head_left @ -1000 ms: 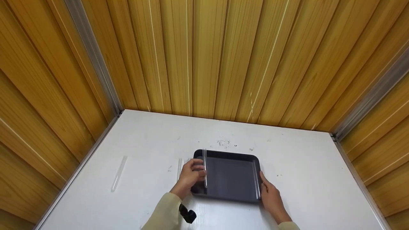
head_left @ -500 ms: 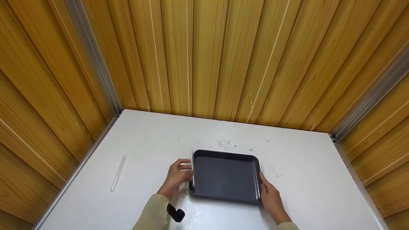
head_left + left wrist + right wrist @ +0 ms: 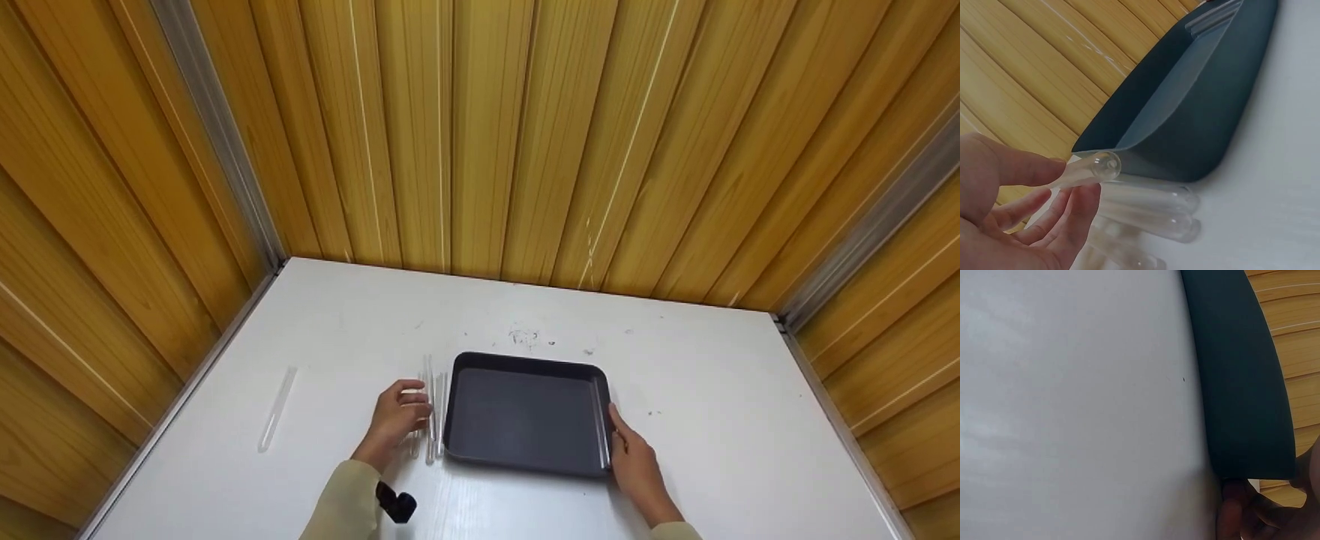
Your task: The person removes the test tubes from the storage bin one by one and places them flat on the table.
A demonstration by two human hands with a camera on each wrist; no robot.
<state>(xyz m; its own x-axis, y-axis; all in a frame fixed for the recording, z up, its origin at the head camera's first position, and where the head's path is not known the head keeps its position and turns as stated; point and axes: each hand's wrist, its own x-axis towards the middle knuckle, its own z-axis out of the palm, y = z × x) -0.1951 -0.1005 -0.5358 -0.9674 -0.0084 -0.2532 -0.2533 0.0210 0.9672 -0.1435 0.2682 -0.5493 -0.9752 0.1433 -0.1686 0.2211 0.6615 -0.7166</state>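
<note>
Between thumb and fingers, my left hand [image 3: 397,414] pinches a clear glass test tube [image 3: 1092,169], its rounded end toward the camera in the left wrist view. The tube hangs just above several more test tubes [image 3: 1151,216] that lie side by side on the table, left of the dark tray [image 3: 525,416]. At the tray's right side, my right hand [image 3: 641,472] grips the wall, thumb at the rim; the right wrist view shows its fingers [image 3: 1233,512] at the tray's corner. Inside the tray, clear tubes [image 3: 602,424] lie along the right wall.
A lone test tube [image 3: 277,409] lies on the white table [image 3: 337,322] farther left. Wood-look panel walls [image 3: 487,135] enclose the table at the back and both sides. A black wrist device [image 3: 396,502] sits at the left sleeve.
My left hand has moved left with its test tube, from over the tray's left part to above the tubes beside it. The right hand and tray have stayed in place.
</note>
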